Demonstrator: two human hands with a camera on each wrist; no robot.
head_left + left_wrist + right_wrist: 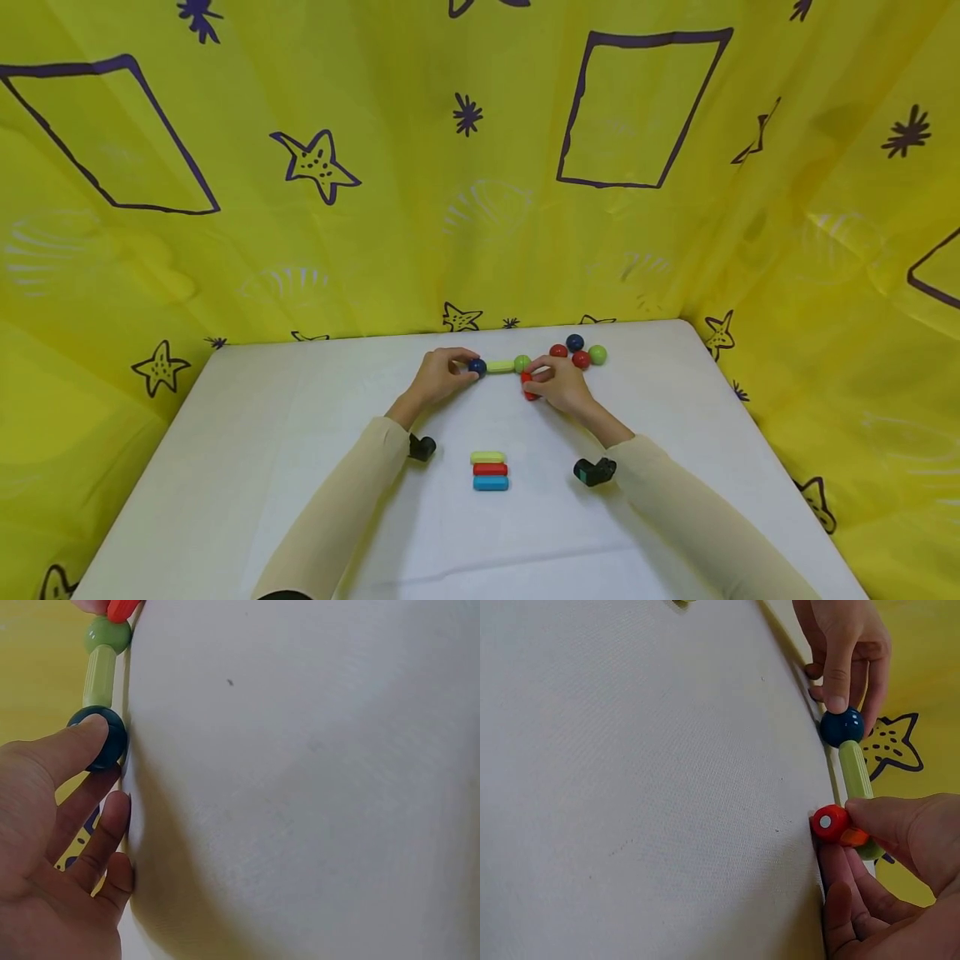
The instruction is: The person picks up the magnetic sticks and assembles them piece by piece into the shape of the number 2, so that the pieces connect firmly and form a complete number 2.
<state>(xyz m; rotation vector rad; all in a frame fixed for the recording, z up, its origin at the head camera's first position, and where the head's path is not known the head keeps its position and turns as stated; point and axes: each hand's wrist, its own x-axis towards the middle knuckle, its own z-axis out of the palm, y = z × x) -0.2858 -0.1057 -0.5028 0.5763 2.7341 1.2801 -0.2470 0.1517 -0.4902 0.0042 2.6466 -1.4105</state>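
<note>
My left hand point(438, 377) pinches a dark blue ball point(112, 742) between thumb and fingers at the back of the table. From that ball a light green rod point(500, 367) runs right to a green ball point(522, 363), joined end to end. My right hand point(561, 385) pinches a red rod point(529, 387), whose far end meets the green ball and whose near end points toward me. In the right wrist view the red rod point(829, 823) shows a pale round spot on its end; the fingers partly cover the green ball there.
Beyond my right hand lie several loose balls: red ones point(581, 360), a dark blue one point(574, 342) and a green one point(597, 354). Nearer me a yellow-green rod point(488, 457), a red rod point(491, 470) and a blue rod point(491, 483) lie side by side. A yellow curtain point(405, 208) borders the white table point(262, 467).
</note>
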